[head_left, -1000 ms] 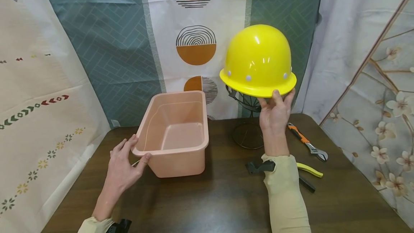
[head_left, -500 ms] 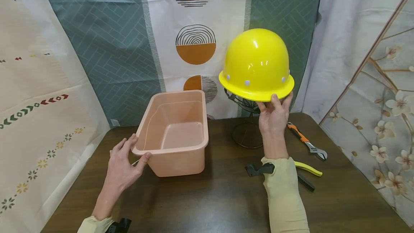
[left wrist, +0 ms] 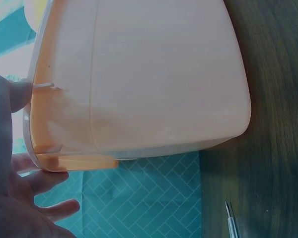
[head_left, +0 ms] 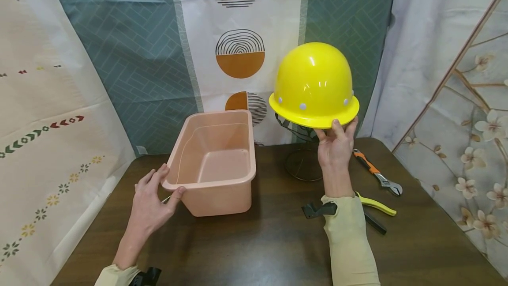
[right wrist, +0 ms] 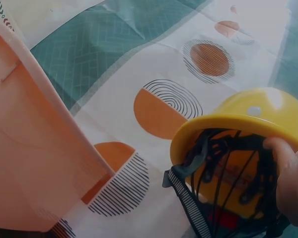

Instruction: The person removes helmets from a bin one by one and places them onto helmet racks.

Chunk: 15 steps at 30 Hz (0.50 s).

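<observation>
My right hand (head_left: 335,151) grips the near brim of a yellow hard hat (head_left: 315,83), fingers at the edge. The hat is upright over a dark wire stand (head_left: 303,167), whose top is mostly hidden. The right wrist view shows black straps (right wrist: 188,203) under the hat and thin dark wires inside it; whether the hat touches the stand I cannot tell. My left hand (head_left: 151,204) holds the near left corner of a pink plastic tub (head_left: 218,200), thumb at the front rim and fingers along the left side. The tub's inside looks bare.
Right of the right arm lie an adjustable wrench (head_left: 377,173) with an orange handle and a tool with one yellow and one black handle (head_left: 377,206), partly hidden. A thin pointed metal tool (left wrist: 231,220) lies left of the tub. A patterned curtain (head_left: 135,56) hangs behind the table.
The hard hat has come down over the wire stand and slightly left, carried by my right hand, covering more of the stand's top. My left hand and the tub stay in place.
</observation>
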Available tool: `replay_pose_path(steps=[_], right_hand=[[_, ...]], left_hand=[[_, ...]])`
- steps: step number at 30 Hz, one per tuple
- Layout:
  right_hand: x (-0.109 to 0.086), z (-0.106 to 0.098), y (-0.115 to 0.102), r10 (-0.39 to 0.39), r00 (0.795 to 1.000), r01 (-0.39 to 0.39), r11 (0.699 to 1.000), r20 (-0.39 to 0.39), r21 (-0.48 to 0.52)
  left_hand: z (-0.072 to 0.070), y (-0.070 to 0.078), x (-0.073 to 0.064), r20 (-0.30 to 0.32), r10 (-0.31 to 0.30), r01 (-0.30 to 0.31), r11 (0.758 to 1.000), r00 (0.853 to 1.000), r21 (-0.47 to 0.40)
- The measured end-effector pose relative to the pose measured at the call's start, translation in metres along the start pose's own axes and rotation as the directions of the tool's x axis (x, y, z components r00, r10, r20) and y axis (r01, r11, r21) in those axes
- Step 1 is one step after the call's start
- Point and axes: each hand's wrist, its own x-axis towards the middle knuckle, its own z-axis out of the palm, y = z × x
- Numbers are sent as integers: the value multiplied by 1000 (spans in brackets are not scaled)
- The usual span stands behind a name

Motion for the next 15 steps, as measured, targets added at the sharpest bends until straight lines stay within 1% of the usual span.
replay_pose_path(steps=[4,11,15], right_hand=[[0,-1,0,-2,1000,2,1000,5,-19],[-2,-6,0,4,999,-5,1000,-32,-24],[-2,-8,0,9,999,-10,1000,-40,-17]], left_hand=[[0,1,0,-1,-3,3,1000,1000,-2],[0,2,1,0,-4,4,1000,1000,1],[0,2,0,-2,1,-1,1000,1000,-3]])
